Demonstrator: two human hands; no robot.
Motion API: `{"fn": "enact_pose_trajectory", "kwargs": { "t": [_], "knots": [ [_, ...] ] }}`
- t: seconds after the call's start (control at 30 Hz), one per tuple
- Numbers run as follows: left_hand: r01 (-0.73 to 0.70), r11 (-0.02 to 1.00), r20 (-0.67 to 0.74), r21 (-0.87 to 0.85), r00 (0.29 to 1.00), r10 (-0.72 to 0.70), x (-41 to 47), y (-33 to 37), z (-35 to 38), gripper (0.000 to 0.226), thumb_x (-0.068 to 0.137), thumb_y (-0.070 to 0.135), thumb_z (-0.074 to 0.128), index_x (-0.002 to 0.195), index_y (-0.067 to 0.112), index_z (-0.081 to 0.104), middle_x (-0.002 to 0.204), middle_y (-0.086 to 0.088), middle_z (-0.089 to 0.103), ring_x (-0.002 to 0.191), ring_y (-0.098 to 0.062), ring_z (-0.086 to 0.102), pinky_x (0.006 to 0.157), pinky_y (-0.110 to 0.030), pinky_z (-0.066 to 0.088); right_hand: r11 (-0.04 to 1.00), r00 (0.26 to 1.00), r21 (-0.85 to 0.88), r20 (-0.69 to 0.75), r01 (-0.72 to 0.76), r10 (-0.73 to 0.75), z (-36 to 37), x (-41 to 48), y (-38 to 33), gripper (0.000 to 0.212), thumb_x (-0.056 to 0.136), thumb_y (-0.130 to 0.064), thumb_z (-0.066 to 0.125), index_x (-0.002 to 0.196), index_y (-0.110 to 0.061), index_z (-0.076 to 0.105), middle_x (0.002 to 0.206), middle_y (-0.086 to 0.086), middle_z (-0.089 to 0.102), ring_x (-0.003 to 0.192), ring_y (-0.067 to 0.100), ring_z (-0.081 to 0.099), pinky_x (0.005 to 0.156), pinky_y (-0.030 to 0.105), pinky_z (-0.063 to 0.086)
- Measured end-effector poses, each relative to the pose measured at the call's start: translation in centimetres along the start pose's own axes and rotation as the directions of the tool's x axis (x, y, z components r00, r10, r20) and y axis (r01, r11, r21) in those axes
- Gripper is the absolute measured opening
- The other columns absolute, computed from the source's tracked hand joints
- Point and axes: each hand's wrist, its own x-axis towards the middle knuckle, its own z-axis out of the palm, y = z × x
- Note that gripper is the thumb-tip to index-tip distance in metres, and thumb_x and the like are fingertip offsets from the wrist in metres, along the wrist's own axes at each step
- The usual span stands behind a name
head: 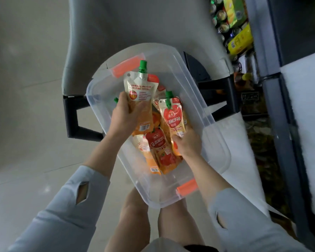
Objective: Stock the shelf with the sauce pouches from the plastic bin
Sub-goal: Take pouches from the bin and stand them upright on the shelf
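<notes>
Standing over the plastic bin [216, 148], the person has both hands inside it. The left hand [124, 115] grips the first pouch [140, 88], with fingers and thumb curled round its middle. This pouch is lifted above the others. Its back side, with small print and a barcode, faces the camera, and its green cap [142, 65] points away from the person, toward the far orange latch [127, 67]. The right hand [187, 144] pinches the bottom edge of the second pouch [173, 117]. That pouch shows a red tomato picture and its cap also points away. It is just beside the first pouch, on the right of it.

Under both of them the loose pouches [158, 142] lie in a heap on the bin floor, overlapping each other. The near orange latch [187, 187] sits on the end of the bin closest to the person's knees. The bin lies over a grey surface [135, 24] with a black frame [71, 115]. Both arms wear light grey sleeves [71, 197].

On the right stands the shelf [270, 91], well apart from both held pouches. Cans [224, 27] and yellow packs [240, 40] fill its upper part. The lower part is too blurred to tell what it holds.
</notes>
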Motion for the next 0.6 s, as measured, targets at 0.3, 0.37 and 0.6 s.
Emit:
{"fn": "enact_pose_trajectory", "kwargs": {
  "t": [0.3,0.37,0.6],
  "knots": [
    [-0.014,0.991,0.078,-0.135,0.997,0.024,-8.9,6.1,-3.5,0.025,0.090,0.032,0.065,0.108,0.021,0.052,0.098,0.007,0.065,0.085,-0.010,0.067,0.067,-0.029,0.057,0.776,0.991,0.628,0.064,0.054,-0.121,-9.5,-10.3,-2.4,0.030,0.090,-0.038,0.070,0.116,-0.026,0.060,0.104,-0.013,0.068,0.099,0.008,0.065,0.086,0.025,0.052],
    [0.061,0.964,0.157,-0.257,0.987,-0.020,-11.4,7.2,-4.1,0.033,0.089,0.029,0.066,0.115,0.016,0.050,0.105,-0.003,0.067,0.087,-0.017,0.069,0.067,-0.031,0.059,0.736,0.991,0.671,0.007,0.093,-0.131,-11.7,-13.4,-2.4,0.029,0.091,-0.038,0.069,0.116,-0.027,0.062,0.106,-0.010,0.070,0.101,0.009,0.067,0.087,0.025,0.053],
    [0.004,0.942,0.377,-0.337,0.917,0.130,-18.6,12.7,-4.0,0.082,0.067,0.041,0.083,0.132,0.033,0.033,0.112,-0.008,0.059,0.095,-0.027,0.069,0.077,-0.044,0.060,0.651,0.980,0.733,-0.172,0.197,-0.103,-18.2,-22.4,-1.7,0.025,0.088,-0.044,0.069,0.110,-0.031,0.067,0.103,-0.006,0.075,0.097,0.012,0.072,0.090,0.041,0.057]
  ]
}}
